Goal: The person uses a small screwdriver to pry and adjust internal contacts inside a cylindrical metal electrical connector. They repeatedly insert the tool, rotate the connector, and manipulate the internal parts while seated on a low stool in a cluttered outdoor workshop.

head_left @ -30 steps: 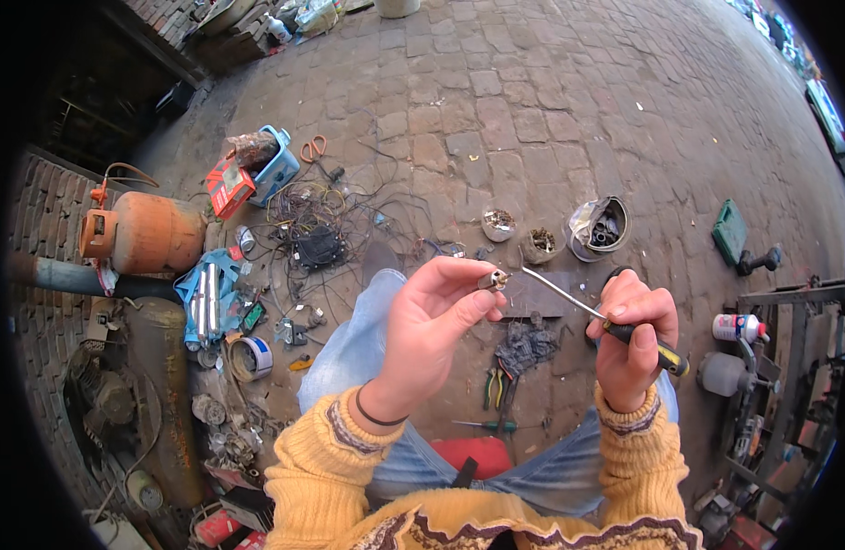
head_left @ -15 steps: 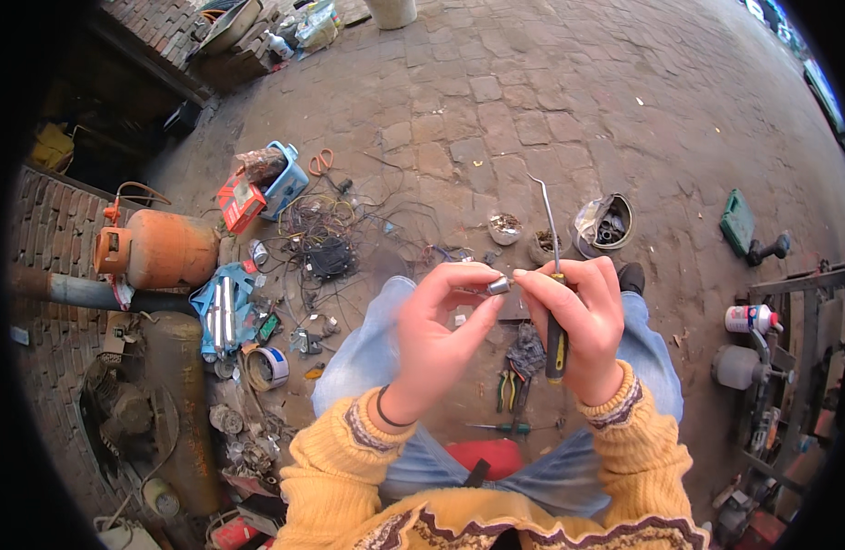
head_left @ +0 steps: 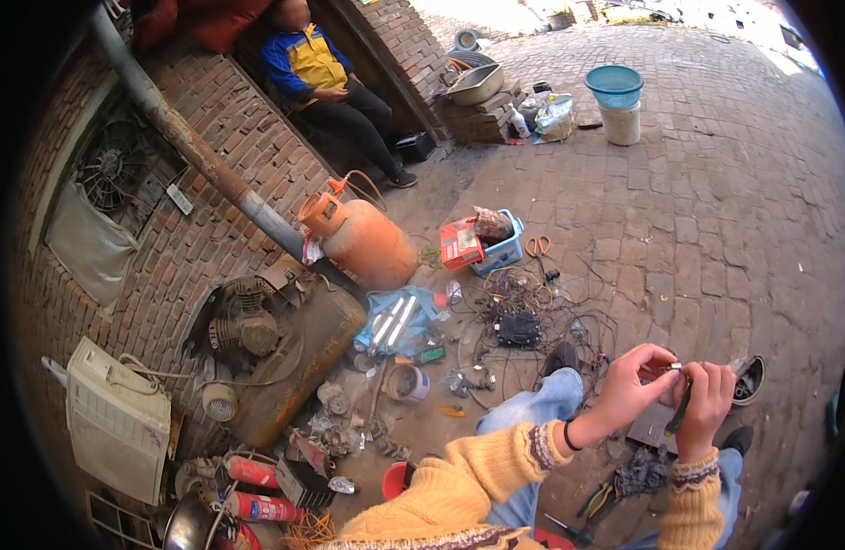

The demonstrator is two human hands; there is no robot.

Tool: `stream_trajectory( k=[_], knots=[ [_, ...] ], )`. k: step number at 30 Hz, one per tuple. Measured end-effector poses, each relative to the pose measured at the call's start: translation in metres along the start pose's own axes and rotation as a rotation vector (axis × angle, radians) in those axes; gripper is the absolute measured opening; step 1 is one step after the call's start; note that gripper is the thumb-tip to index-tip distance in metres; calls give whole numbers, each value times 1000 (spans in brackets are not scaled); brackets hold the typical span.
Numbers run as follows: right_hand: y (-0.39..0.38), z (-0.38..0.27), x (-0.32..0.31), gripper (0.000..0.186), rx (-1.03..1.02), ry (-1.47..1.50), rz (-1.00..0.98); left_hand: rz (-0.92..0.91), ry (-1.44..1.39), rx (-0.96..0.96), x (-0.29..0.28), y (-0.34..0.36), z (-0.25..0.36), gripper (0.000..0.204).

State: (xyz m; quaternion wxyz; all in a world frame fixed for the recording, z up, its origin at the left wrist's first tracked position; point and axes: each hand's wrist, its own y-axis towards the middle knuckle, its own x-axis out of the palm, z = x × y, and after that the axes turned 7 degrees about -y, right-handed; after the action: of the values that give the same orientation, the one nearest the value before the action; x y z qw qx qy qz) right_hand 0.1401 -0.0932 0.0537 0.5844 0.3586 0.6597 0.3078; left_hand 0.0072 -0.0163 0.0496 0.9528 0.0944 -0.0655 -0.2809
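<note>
L hand (head_left: pixel 624 390) pinching small shiny metal part (head_left: pixel 674 368) w/ thumb & fingertips; part is held up over the brick-paved floor (head_left: pixel 697 238), approx. betw. the legs. R hand (head_left: pixel 705 403) closed round black-handled tool (head_left: pixel 680 411), handle end pointing down; R fingertips right by the part, can't tell if touching. Open metal can (head_left: pixel 759 374) just R of R hand. Below hands: dark rag (head_left: pixel 642 471), pliers (head_left: pixel 597 499) near it. To L: wire tangle (head_left: pixel 569 293) w/ black module (head_left: pixel 517 330); farther L, blue bag (head_left: pixel 422 318) w/ silver tubes, orange gas cyl. (head_left: pixel 378 246). Person (head_left: pixel 314 64) in doorway, upper L.
</note>
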Motion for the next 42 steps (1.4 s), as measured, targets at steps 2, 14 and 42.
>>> stream_trajectory(
  k=[2,14,42],
  knots=[
    [-2,1,3,28,2,29,5,-24,-5,-92,-1,1,1,20],
    [-7,7,-2,21,4,102,-35,-214,501,292,-2,0,23,18],
    [-8,13,-44,25,49,133,-47,-40,-50,-110,14,11,27,22]
  ],
)
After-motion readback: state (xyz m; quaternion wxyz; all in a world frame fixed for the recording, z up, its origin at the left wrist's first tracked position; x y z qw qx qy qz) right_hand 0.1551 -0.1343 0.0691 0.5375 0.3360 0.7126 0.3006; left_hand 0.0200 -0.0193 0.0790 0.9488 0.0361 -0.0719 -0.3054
